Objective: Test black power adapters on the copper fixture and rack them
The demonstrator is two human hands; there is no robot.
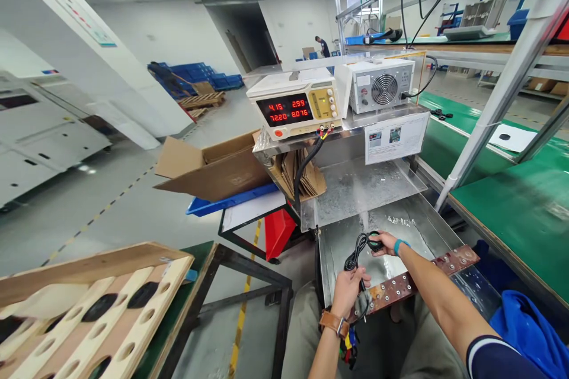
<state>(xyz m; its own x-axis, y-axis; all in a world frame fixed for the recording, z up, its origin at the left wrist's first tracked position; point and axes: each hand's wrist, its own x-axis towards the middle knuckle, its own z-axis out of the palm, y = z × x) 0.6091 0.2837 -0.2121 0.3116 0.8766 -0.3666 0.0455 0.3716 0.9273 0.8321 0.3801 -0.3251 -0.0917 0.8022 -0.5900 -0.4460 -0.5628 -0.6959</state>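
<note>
The person's left hand (348, 289) has its fingers closed around a gathered loop of black cable (354, 256), at the near end of a copper-coloured bar (413, 282) that lies across a metal tray (342, 246). The right hand (384, 243), with a blue band at the wrist, has its fingers wrapped around a small black device (374, 241) at the far end of the same cable, just beyond the left fingers and above the tray floor. Holding the loop in one hand and the device in the other appears to keep the cable slack off the wet-looking tray and under control. A small metal part sits just below the left fingers at the bar's end; what it is cannot be told. Well beyond both hands, a power supply (295, 105) with red digits stands on a raised metal surface (351, 130), its black lead dropping toward the tray; a fan-faced unit (381, 86) stands beside it.
</note>
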